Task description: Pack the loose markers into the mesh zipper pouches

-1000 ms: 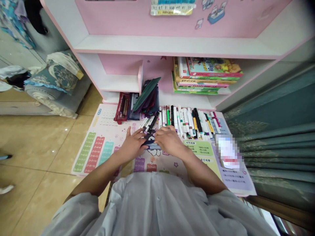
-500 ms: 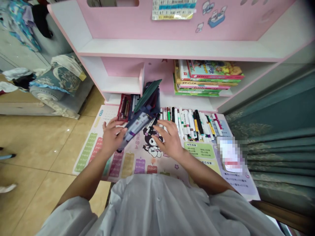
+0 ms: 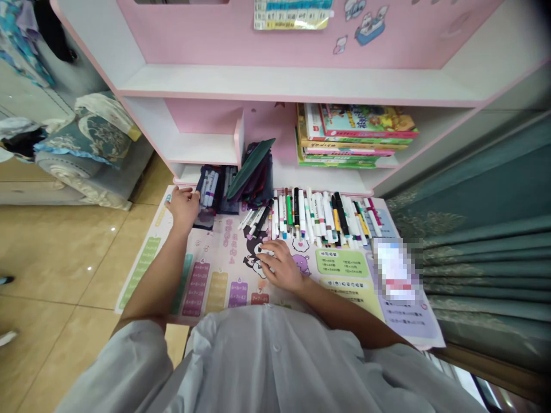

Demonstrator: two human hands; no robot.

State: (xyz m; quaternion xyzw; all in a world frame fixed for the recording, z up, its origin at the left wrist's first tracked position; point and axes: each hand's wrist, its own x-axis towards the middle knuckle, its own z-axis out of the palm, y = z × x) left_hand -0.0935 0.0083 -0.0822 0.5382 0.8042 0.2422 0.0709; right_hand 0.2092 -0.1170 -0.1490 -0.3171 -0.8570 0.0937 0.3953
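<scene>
Fingers of the left hand (image 3: 183,209) are sitting loosely bent at the left edge of a dark blue pouch (image 3: 209,192); I cannot tell whether they are pinching that edge or only lying against it. The pouch is resting at the far left of the printed desk mat (image 3: 224,258), pale markers showing inside it.

Right hand (image 3: 282,267): fingers lying slightly parted and gently curved, holding nothing. It is hanging low over the cartoon figure near the middle of the mat, nearer the body than the left. Contact with the mat: cannot tell.

Just right of the pouch, another dark pouch (image 3: 228,198) is standing partly hidden, and beside it a heap of dark pouches (image 3: 260,183) is leaning, with a green pouch (image 3: 252,166) slanting across the top. A few loose pens (image 3: 258,221) are lying in front of the heap. Farther right, a long row of markers (image 3: 318,215) is spreading side by side along the far edge, mostly white barrels, some black, yellow and green.

A phone (image 3: 395,269), its screen blurred out, is lying at the right. Beyond the markers, stacked books (image 3: 344,137) are filling part of the shelf (image 3: 267,83). A blue-green curtain (image 3: 482,252) is hanging at the right.
</scene>
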